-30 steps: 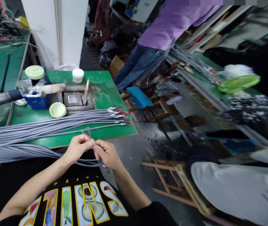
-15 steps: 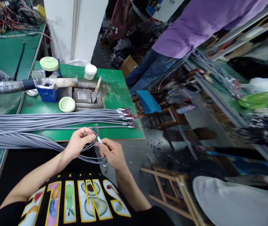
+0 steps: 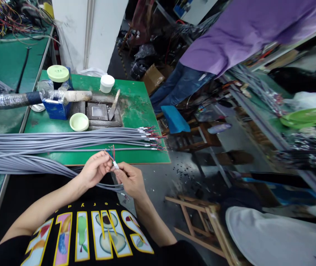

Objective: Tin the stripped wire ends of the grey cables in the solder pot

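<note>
My left hand (image 3: 94, 170) and my right hand (image 3: 128, 179) meet just below the near edge of the green table (image 3: 135, 107). Both pinch the stripped end of one grey cable (image 3: 111, 157), where thin red and blue wires fan upward between my fingertips. The rest of that cable loops down under my hands toward my lap. A thick bundle of grey cables (image 3: 49, 142) lies across the table just beyond my hands, its stripped coloured ends (image 3: 154, 138) pointing right.
A solder pot (image 3: 98, 111), a pale green lid (image 3: 79, 122), a blue box with a corrugated hose (image 3: 10, 99) and a white jar (image 3: 107, 83) stand on the table. A person in a purple shirt (image 3: 238, 33) stands at right. Wooden stools (image 3: 202, 218) occupy the floor.
The view swung left from the first frame. My hands have drawn closer together on the cable end, and the wire tips now sit slightly lower.
</note>
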A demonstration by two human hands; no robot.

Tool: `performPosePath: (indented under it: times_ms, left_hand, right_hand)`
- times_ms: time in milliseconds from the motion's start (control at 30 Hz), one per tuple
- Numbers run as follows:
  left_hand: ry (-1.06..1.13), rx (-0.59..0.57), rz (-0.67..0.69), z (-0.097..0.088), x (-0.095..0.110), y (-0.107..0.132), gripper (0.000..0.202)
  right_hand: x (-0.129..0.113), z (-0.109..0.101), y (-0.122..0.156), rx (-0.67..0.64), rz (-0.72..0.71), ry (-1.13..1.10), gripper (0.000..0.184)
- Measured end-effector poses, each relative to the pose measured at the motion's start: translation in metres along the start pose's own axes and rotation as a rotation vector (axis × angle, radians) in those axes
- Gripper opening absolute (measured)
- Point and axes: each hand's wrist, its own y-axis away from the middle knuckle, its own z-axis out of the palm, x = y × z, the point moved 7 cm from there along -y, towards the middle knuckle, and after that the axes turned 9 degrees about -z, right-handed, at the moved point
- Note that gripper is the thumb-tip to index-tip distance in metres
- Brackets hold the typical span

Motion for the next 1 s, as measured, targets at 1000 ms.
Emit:
performPosePath:
  times_ms: [1000]
  left_hand:
    - [-0.390, 0.178, 0.295, -0.016, 0.033, -0.001, 0.024]
  right_hand:
    - [-0.006, 0.001, -0.024, 0.026, -0.026, -0.140, 0.020]
